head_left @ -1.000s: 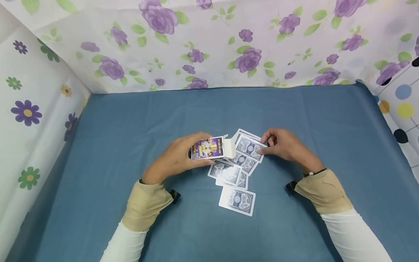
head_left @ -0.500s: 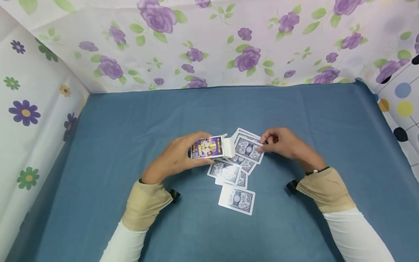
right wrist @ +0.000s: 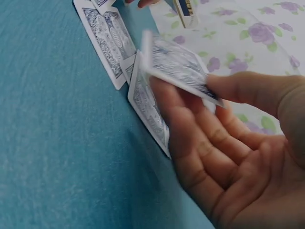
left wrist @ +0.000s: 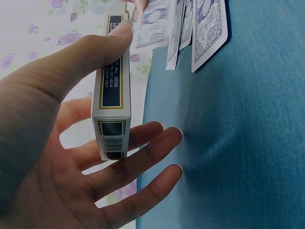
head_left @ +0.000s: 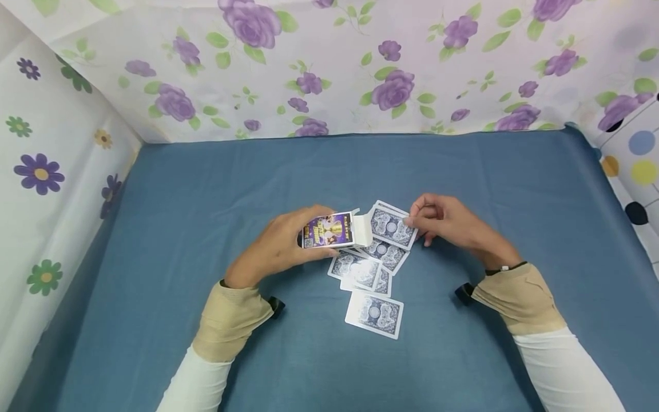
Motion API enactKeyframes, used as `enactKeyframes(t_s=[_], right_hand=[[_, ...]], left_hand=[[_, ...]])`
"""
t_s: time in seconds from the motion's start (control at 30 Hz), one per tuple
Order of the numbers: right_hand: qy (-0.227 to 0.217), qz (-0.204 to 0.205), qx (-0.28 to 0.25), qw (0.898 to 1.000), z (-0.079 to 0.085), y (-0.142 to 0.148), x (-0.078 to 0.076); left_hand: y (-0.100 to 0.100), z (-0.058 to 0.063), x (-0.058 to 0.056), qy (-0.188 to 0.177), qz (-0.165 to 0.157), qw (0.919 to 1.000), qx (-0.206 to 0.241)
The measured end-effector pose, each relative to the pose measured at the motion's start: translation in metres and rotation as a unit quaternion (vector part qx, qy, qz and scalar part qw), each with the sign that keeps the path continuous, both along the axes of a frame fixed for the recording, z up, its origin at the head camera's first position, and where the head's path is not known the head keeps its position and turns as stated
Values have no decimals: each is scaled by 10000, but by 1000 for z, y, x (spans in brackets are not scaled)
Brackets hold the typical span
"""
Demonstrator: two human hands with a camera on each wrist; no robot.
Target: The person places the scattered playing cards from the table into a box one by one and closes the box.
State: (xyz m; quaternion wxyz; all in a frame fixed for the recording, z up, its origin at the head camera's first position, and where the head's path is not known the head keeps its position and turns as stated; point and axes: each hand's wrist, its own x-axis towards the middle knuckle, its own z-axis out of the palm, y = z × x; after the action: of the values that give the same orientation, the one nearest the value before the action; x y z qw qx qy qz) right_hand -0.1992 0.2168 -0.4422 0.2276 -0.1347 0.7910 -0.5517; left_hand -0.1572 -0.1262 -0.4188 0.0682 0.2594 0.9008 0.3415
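Observation:
My left hand (head_left: 283, 243) grips a small card box (head_left: 328, 230), printed purple and gold, between thumb and fingers. Its white end flap stands open toward the right. In the left wrist view the narrow side of the box shows dark panels and a barcode. With thumb and fingers my right hand (head_left: 445, 223) pinches a playing card (head_left: 391, 227), blue-patterned back up. Seen from the right wrist, that playing card (right wrist: 176, 67) is tilted and blurred, above the others. More playing cards (head_left: 383, 256) lie overlapping beneath the box and the held card.
One separate playing card (head_left: 376, 315) lies nearer the front, back up. A blue cloth (head_left: 216, 189) covers the table. Flowered white sheeting (head_left: 206, 86) stands along the back, with more sheeting at both sides.
My right hand has shifted slightly right and up, its grip altered, with the pinched card moving a little toward the back. The left hand and box have hardly moved.

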Motion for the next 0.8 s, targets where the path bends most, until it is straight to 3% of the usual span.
enactKeyframes(t_s=[0.2,0.53,0.8], right_hand=[[123,-560,-334,9978,8,-2,1],[481,-753,-670,9937,16,-1,4],[544,-849,-576,9932,21,-3,8]], left_hand=[[1,2,2,62,-12,10000,23],[2,1,2,30,31,9999,-102],[3,1,3,19,62,9998,-192]])
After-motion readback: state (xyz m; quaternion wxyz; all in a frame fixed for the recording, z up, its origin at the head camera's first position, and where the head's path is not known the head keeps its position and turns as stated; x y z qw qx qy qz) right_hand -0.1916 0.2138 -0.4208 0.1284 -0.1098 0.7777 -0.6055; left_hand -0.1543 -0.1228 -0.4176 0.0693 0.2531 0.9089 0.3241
